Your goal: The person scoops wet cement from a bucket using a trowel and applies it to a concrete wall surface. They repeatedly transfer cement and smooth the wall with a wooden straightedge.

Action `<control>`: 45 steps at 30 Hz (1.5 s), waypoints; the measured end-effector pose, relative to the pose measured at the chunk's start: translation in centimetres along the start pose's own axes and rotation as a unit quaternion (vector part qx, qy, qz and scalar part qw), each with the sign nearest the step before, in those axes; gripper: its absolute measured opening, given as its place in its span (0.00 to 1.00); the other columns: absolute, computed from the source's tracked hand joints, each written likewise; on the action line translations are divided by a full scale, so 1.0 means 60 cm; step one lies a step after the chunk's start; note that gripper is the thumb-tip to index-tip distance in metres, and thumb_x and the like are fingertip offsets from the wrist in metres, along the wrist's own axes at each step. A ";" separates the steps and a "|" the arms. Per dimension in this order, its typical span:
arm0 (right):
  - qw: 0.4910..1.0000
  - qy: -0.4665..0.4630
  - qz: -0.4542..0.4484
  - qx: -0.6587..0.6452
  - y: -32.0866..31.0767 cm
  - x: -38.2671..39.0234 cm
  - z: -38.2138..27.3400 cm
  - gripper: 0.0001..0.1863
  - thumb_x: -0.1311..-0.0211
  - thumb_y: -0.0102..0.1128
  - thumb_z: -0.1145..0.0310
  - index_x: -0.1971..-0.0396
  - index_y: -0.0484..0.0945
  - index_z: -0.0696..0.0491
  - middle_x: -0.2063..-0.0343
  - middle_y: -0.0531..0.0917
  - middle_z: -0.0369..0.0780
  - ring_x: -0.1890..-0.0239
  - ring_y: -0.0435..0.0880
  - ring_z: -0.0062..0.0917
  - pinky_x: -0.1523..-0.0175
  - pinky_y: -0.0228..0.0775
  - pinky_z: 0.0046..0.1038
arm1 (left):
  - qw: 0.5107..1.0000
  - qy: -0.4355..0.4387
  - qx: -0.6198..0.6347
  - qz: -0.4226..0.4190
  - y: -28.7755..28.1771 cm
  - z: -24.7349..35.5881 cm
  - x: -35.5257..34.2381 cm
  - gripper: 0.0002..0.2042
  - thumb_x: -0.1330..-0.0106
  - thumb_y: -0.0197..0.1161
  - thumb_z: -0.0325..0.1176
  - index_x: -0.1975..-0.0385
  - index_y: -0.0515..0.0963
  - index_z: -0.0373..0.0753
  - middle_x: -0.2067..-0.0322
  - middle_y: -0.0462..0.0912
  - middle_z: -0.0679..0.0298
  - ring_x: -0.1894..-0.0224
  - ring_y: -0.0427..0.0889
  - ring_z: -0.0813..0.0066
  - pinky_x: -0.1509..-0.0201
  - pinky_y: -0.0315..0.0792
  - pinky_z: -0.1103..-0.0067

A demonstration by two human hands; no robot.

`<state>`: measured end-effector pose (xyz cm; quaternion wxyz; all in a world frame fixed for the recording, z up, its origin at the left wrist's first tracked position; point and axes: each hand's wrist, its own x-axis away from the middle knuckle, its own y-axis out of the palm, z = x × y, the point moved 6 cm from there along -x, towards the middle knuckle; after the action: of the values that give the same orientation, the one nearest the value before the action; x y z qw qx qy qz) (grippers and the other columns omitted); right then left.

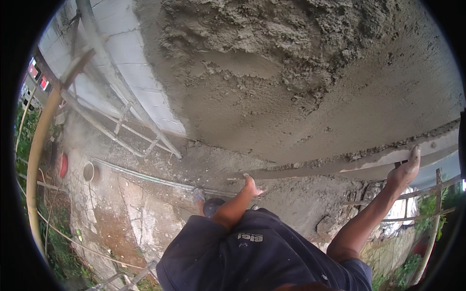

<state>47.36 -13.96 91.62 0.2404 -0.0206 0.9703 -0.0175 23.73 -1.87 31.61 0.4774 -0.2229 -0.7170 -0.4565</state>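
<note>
Both hands on a straightedge (369,164), I work at a wall of wet mortar (291,63), the long bar running from just below centre out toward 3 o'clock. By my reckoning the levelling is partway along. Toward 2 o'clock the mortar lies fairly smooth, and a flatter, dragged-looking stretch reaches in near the centre. From 12 to 1 o'clock the coat is rough and lumpy, so that patch, I judge, is left to flatten. Toward 10 and 11 o'clock, white blocks (128,51) stand bare beside the mortar's ragged edge; whether they are due a coat, I cannot tell. A ridge of loose mortar sits along the bar's upper edge, a sign, I take it, of material scraped off the face.

My right hand (405,170), near 3 o'clock, is closed around the bar, thumb upright against its face, opened no wider than the bar seems to need. My left hand (251,187), close to 6 o'clock just under the centre, grasps near the bar's other end with its thumb raised against it; the fingers are partly hidden, so I cannot tell how tightly they press. Off at 9 o'clock, a bucket (90,171) and a red container (63,166) sit well apart from me.
</note>
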 end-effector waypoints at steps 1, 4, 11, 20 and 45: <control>0.999 0.011 0.003 -0.041 0.004 -0.002 0.004 0.33 0.41 0.52 0.47 0.48 0.68 0.61 0.55 0.73 0.44 0.56 0.75 0.32 0.49 0.67 0.35 | 0.996 0.025 0.071 -0.049 0.011 0.034 0.028 0.41 0.39 0.33 0.69 0.33 0.44 0.46 0.33 0.47 0.55 0.33 0.48 0.52 0.33 0.47 0.56; 0.994 0.061 0.034 -0.089 0.012 0.003 0.006 0.32 0.41 0.54 0.48 0.48 0.68 0.60 0.54 0.73 0.44 0.56 0.75 0.33 0.51 0.69 0.36 | 0.959 0.133 0.180 -0.174 -0.004 0.185 0.080 0.40 0.36 0.32 0.65 0.32 0.43 0.41 0.31 0.41 0.58 0.30 0.41 0.60 0.29 0.35 0.63; 0.981 0.167 0.061 -0.072 -0.035 -0.005 0.153 0.28 0.35 0.48 0.69 0.36 0.53 0.48 0.38 0.55 0.47 0.41 0.64 0.40 0.42 0.66 0.39 | 0.962 0.134 0.049 -0.232 0.074 0.378 0.240 0.37 0.36 0.43 0.60 0.34 0.48 0.41 0.34 0.48 0.58 0.32 0.49 0.58 0.30 0.43 0.61; 0.905 0.383 0.065 -0.174 0.039 0.048 0.617 0.39 0.39 0.49 0.46 0.33 0.46 0.46 0.35 0.50 0.52 0.34 0.50 0.45 0.33 0.45 0.48 | 0.957 0.226 -0.035 -0.178 0.126 0.541 0.101 0.38 0.36 0.48 0.59 0.34 0.45 0.41 0.34 0.45 0.53 0.33 0.49 0.56 0.30 0.46 0.61; 0.896 0.437 0.075 -0.035 0.275 0.055 0.688 0.31 0.37 0.41 0.40 0.39 0.62 0.43 0.53 0.73 0.42 0.56 0.72 0.32 0.55 0.70 0.41 | 0.880 0.455 -0.136 0.002 0.278 0.713 0.357 0.30 0.32 0.34 0.60 0.42 0.61 0.41 0.47 0.67 0.56 0.50 0.70 0.59 0.47 0.67 0.58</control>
<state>63.23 1.36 52.88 -0.2077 0.0533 0.9764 0.0269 6.21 40.83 52.56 0.7169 -0.0551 -0.3509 -0.6000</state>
